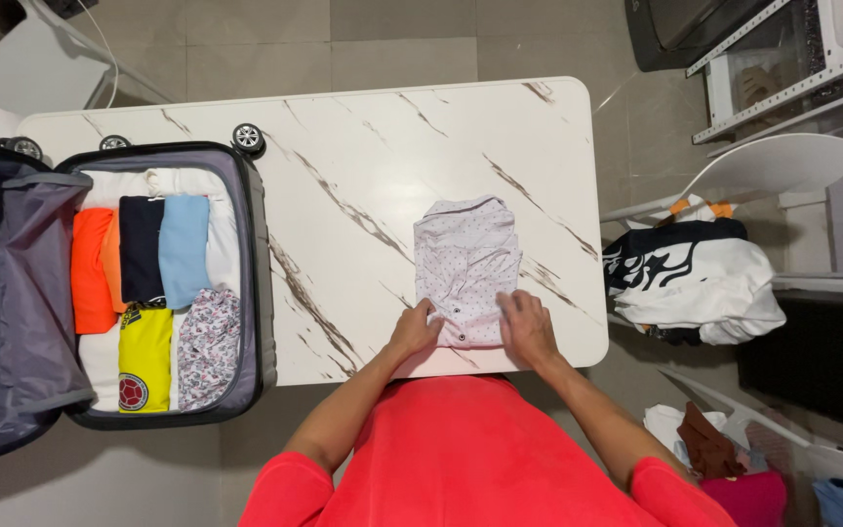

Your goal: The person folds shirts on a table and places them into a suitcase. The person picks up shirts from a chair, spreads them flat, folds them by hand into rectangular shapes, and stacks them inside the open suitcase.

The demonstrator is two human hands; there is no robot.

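A folded pale dotted shirt lies on the white marble-patterned table, collar end away from me. My left hand rests on its near left corner, fingers curled over the edge. My right hand lies flat on its near right corner. Neither hand lifts the shirt. To the left an open grey suitcase sits on the table, packed with folded clothes: orange, dark navy, light blue, yellow and floral pieces over white ones.
The suitcase lid hangs open past the table's left edge. A white chair at the right carries a black-and-white garment. More clothes lie in a pile at lower right. A metal rack stands at upper right.
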